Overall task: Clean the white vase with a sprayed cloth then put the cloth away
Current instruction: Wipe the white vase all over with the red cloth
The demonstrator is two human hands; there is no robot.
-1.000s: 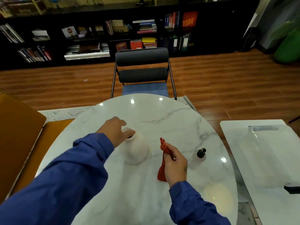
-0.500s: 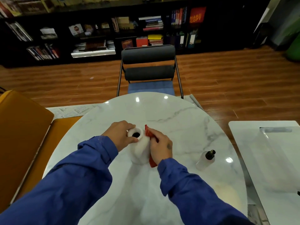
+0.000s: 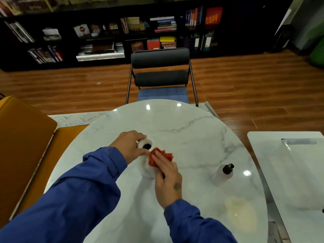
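Note:
The white vase [image 3: 147, 170] stands upright near the middle of the round marble table [image 3: 192, 134], its dark mouth facing up. My left hand [image 3: 130, 145] grips the vase's neck and rim from the left. My right hand [image 3: 166, 178] presses the red cloth [image 3: 160, 157] against the vase's right shoulder, fingers laid over the cloth. Part of the cloth sticks out beyond my fingertips; the vase's right side is hidden behind hand and cloth.
A clear spray bottle with a black top [image 3: 223, 174] stands on the table to the right. A dark chair with a blue seat [image 3: 160, 76] is at the far edge, an orange seat [image 3: 22, 141] to the left, and a white side table [image 3: 289, 172] to the right.
My right hand carried the red cloth from the table's right side over to the vase and now rubs it on the vase's upper right side. My left hand kept hold of the neck.

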